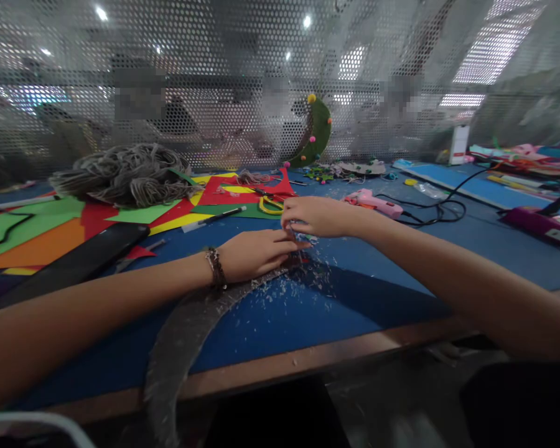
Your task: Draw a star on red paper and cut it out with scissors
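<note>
A grey crescent-shaped piece lies across the front of the blue table, its lower end hanging over the edge. My left hand, with a dark bracelet at the wrist, rests flat on the upper end with fingers stretched to the right. Just above those fingertips, my right hand is closed in a pinch on small blue-and-white shreds; their exact kind is unclear. Tiny pale flakes are scattered over the crescent and the table beside it. The crescent's upper tip is hidden by my hands.
Coloured sheets and a grey yarn heap cover the left. Yellow-handled scissors and a pen lie behind my hands. To the right are a pink glue gun, its black cord and a purple power strip. A green crescent stands behind.
</note>
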{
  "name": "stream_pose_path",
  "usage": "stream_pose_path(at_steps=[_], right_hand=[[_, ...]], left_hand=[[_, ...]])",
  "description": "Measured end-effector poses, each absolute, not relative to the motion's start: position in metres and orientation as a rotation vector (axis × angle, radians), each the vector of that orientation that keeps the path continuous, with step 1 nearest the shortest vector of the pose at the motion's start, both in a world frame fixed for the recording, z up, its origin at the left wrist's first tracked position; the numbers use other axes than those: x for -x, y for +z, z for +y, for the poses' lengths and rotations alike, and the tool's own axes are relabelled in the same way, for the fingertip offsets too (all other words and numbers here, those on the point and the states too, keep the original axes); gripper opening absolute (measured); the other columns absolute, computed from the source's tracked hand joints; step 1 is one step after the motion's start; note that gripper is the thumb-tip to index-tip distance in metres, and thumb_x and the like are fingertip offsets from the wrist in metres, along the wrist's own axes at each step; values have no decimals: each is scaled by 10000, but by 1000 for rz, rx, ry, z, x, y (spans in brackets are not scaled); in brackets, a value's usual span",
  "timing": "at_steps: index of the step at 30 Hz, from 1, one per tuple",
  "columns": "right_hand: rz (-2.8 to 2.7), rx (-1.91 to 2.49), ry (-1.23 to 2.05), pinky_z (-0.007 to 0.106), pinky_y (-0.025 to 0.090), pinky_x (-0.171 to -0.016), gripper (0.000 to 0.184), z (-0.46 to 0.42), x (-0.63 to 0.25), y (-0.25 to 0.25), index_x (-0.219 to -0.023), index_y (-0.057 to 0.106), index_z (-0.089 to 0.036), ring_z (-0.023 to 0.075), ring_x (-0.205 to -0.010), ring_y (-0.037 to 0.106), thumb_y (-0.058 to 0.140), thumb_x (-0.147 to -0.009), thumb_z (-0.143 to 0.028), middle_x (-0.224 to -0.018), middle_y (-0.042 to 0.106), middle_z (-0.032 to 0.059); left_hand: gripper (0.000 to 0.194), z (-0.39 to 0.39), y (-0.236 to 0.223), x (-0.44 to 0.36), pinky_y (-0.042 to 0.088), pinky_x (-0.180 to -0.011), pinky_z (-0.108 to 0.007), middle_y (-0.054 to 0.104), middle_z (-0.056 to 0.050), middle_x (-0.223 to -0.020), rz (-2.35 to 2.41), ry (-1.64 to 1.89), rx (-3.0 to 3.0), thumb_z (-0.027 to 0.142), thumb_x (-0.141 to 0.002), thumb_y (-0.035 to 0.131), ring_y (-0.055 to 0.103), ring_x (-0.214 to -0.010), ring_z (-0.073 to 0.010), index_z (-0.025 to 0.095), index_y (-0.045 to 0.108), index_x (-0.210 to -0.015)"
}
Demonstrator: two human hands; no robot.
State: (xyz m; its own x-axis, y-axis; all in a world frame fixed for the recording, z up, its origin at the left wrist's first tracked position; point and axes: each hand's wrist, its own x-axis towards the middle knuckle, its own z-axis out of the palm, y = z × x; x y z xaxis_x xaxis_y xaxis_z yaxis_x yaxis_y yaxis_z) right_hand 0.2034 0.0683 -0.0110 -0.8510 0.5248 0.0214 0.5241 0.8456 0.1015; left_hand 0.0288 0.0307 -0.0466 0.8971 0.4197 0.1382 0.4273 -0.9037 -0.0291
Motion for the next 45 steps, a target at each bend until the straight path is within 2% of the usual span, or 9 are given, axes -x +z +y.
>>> stream_pose_path(at_steps=[6, 9, 13, 17, 22, 26, 32, 37, 45], right_hand=[[3060, -901, 314, 275, 352, -772, 285, 75, -196, 5, -1068, 543, -129, 173, -899, 482, 397, -823, -139, -1078, 493, 114], [2905, -1313, 406, 254, 348, -757, 325, 76, -219, 25, -1132, 495, -168, 168, -917, 491, 421, -824, -241, -1083, 533, 81], [2427, -1891, 439, 286, 332, -587, 306, 76, -275, 39, -934, 589, -130, 188, -675, 523, 395, -798, -325, -851, 611, 126], [2219, -1982, 328, 278, 313, -526, 315, 76, -320, 21, -618, 577, -103, 178, -534, 498, 507, -729, -389, -594, 598, 129], [2300, -2021, 369, 246, 349, -554, 290, 77, -329, -14, -731, 560, -135, 193, -673, 556, 422, -775, -386, -803, 637, 127], [2358, -2089, 471, 244, 356, -538, 231, 81, -329, -25, -756, 557, -159, 182, -638, 560, 420, -763, -345, -765, 640, 84], [2528, -2075, 701, 299, 389, -633, 347, 71, -334, -11, -894, 575, -110, 236, -757, 570, 483, -727, -401, -891, 637, 154], [3029, -1593, 1105, 297, 448, -652, 372, 57, -322, -8, -925, 585, -129, 211, -743, 618, 444, -775, -439, -864, 670, 112], [3223, -1125, 978, 288, 485, -690, 357, 47, -303, -22, -992, 560, -135, 182, -818, 633, 399, -840, -414, -905, 678, 81]], left_hand=[[440, 35, -55, -28, 389, -915, -356, 487, -136, -1203, -848, -337, 3020, 155, -841, 298, 460, -1104, -221, 108, 371, -1273], [454, 35, -57, -26, 428, -866, -355, 509, -133, -1168, -920, -430, 3011, 175, -830, 311, 490, -1055, -227, 104, 364, -1276], [437, 36, -59, -26, 451, -825, -352, 538, -117, -1133, -896, -472, 3025, 189, -823, 320, 507, -1023, -230, 113, 407, -1245], [430, 35, -59, -27, 480, -757, -338, 550, -114, -1104, -875, -478, 2989, 207, -811, 344, 531, -969, -225, 119, 432, -1222], [406, 35, -59, -26, 483, -759, -339, 574, -122, -1063, -824, -492, 2957, 215, -814, 339, 534, -967, -222, 102, 473, -1181], [397, 36, -61, -25, 487, -750, -339, 582, -127, -1053, -787, -518, 2944, 218, -822, 339, 537, -962, -222, 95, 485, -1170], [366, 37, -63, -23, 492, -713, -335, 614, -100, -1001, -746, -535, 2929, 212, -830, 342, 553, -901, -212, 118, 531, -1129], [351, 36, -63, -24, 496, -693, -329, 635, -84, -981, -702, -558, 2918, 208, -839, 318, 568, -872, -203, 138, 631, -980], [338, 38, -63, -25, 493, -725, -295, 652, -56, -978, -689, -596, 2883, 207, -840, 331, 588, -865, -177, 157, 647, -948]])
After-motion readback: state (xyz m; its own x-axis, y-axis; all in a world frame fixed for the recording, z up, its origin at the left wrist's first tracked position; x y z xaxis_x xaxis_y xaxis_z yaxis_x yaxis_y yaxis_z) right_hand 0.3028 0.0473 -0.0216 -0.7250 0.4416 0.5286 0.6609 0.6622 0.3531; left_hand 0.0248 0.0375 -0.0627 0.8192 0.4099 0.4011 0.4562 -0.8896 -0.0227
